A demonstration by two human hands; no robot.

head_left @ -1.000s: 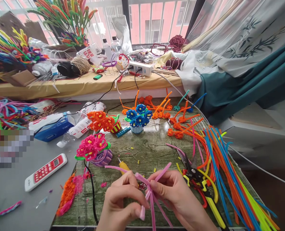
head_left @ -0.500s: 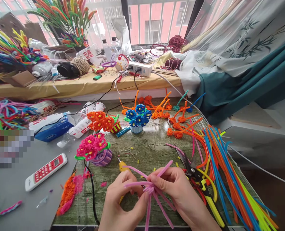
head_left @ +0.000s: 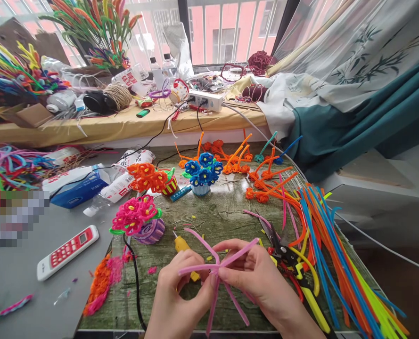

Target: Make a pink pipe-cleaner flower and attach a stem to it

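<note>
Joined at one centre, several pink pipe cleaners spread out like a star at the lower middle. My left hand pinches them near the centre from the left. From the right, my right hand closes its thumb and fingers on the same centre. Behind my left hand lies a yellow-handled pointed tool, partly hidden. Scissors with yellow handles rest to the right of my right hand.
Pots of pink, orange and blue flowers stand behind my hands. Long pipe cleaners lie at the right, orange flower pieces farther back. A white remote-like device lies left, near a black cable.
The pink bundle has turned and tilted between my hands. Its upper arms now point in slightly different directions, and my right fingers have shifted around the centre. More of the yellow tool shows.
</note>
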